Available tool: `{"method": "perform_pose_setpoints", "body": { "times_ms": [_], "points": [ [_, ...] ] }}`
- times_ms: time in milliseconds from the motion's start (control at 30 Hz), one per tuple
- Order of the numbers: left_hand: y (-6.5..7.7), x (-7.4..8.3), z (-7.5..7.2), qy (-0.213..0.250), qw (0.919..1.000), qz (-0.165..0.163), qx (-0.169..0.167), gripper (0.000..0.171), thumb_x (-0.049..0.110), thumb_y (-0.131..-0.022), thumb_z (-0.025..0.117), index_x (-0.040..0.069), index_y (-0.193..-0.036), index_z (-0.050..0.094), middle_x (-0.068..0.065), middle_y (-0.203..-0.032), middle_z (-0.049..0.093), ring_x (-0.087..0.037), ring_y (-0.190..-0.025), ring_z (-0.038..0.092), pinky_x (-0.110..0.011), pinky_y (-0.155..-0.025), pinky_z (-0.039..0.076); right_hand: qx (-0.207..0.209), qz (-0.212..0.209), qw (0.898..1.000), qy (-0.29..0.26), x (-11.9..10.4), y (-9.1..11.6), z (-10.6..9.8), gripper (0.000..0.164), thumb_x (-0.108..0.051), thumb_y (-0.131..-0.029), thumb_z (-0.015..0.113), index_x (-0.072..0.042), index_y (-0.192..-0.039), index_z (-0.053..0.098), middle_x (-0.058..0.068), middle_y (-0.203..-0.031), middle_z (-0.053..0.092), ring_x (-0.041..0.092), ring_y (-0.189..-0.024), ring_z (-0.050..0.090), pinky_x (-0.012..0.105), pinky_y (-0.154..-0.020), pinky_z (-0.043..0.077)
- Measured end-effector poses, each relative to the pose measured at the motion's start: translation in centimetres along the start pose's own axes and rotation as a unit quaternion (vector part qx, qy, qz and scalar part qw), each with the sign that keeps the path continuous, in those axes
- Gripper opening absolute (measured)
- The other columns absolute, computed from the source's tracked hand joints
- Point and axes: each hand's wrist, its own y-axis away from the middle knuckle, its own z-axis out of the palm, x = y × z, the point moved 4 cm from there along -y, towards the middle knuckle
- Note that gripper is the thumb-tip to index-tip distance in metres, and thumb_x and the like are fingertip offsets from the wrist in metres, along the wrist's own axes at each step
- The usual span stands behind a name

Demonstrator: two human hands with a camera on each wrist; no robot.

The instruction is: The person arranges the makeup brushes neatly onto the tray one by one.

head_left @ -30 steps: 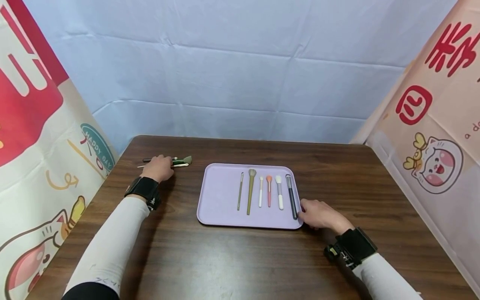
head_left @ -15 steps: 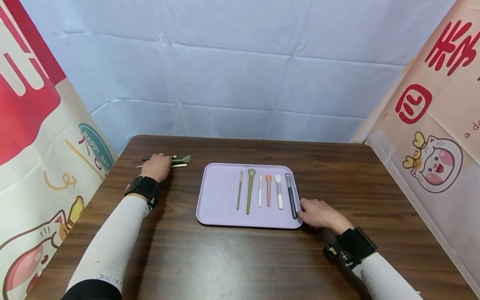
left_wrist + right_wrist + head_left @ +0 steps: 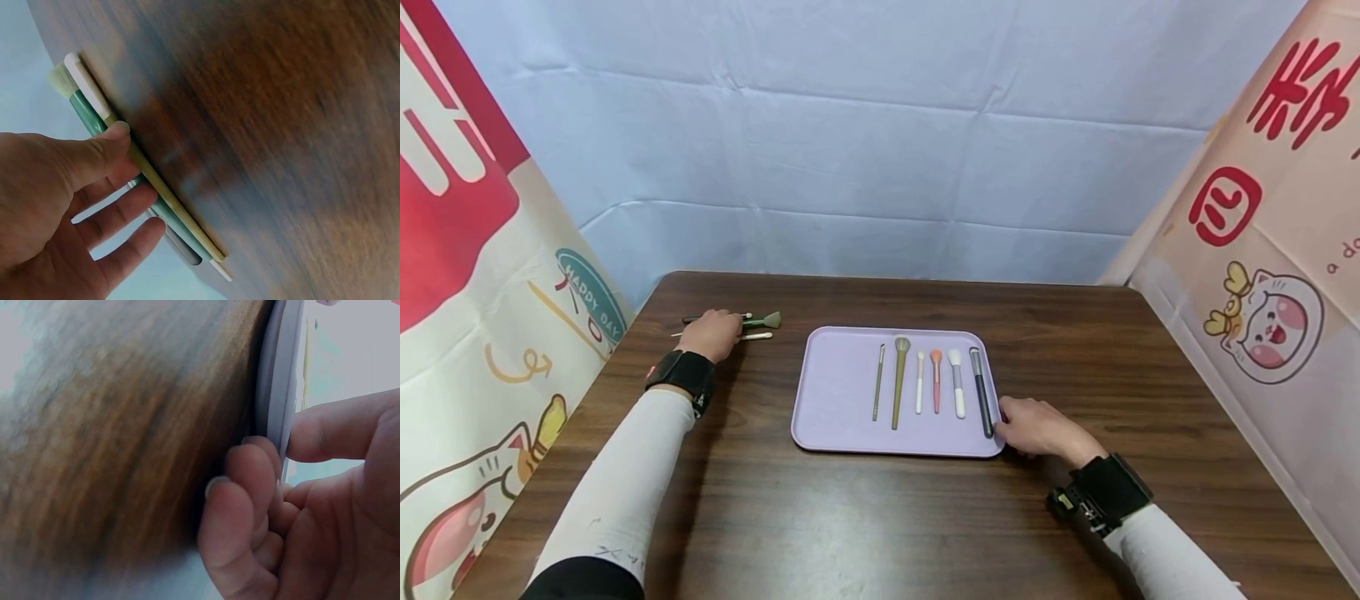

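Note:
At the left of the table my left hand [image 3: 711, 333] reaches over a small bunch of makeup brushes. In the left wrist view its thumb and fingers pinch a slim makeup brush [image 3: 90, 87] with a pale tip and olive handle. A green brush [image 3: 87, 115] with a fanned head lies right alongside, and a grey-ended handle [image 3: 184, 247] shows past the fingers. My right hand [image 3: 1045, 429] grips the near right corner of a lilac tray [image 3: 838, 392], thumb over the rim [image 3: 278, 394] and other fingers curled below. The palm hides parts of the bunched brushes.
Several makeup brushes lie side by side on the tray, among them an olive one [image 3: 899, 383], a pink one [image 3: 937, 383] and a black one [image 3: 982, 396] nearest the right hand. A brown wooden table [image 3: 865, 525] carries everything. Cloth sheets [image 3: 850, 150] hang behind and beside it.
The pale-tipped brush under my left hand has shifted slightly toward me, apart from the green one. My right hand and the tray hold their place.

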Motion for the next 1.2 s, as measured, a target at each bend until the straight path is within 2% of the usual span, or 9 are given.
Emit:
{"method": "perform_pose_setpoints", "body": {
  "times_ms": [300, 833, 1200],
  "points": [
    [-0.2, -0.5, 0.5, 0.011, 0.9997, 0.01, -0.019, 0.006, 0.007, -0.096, 0.068, 0.002, -0.1, 0.068, -0.014, -0.093, 0.066, -0.027, -0.083, 0.061, -0.044, -0.071, 0.051, -0.001, 0.003, 1.0, 0.002, 0.0, 0.0, 0.0, 0.006, -0.015, -0.096, 0.057, -0.009, -0.094, 0.058, 0.003, -0.069, 0.056, 0.016, -0.056, 0.056, 0.031, -0.051, 0.044],
    [0.0, -0.8, 0.7, 0.009, 0.9981, 0.06, -0.013, 0.009, 0.005, -0.094, 0.07, 0.003, -0.093, 0.061, -0.011, -0.087, 0.063, -0.025, -0.076, 0.059, -0.044, -0.07, 0.051, -0.005, 0.004, 1.0, 0.003, 0.0, -0.1, 0.1, 0.007, -0.016, -0.097, 0.057, -0.009, -0.094, 0.058, 0.003, -0.069, 0.056, 0.016, -0.056, 0.056, 0.031, -0.051, 0.045],
    [0.3, -0.2, -0.3, 0.002, 0.9973, 0.073, 0.001, 0.007, 0.001, -0.095, 0.066, 0.003, -0.092, 0.061, -0.009, -0.085, 0.06, -0.023, -0.074, 0.055, -0.041, -0.068, 0.048, -0.007, 0.0, 1.0, 0.001, -0.1, 0.0, -0.1, 0.008, -0.016, -0.098, 0.056, -0.009, -0.095, 0.058, 0.003, -0.069, 0.056, 0.016, -0.056, 0.056, 0.031, -0.052, 0.044]
  ]
}}
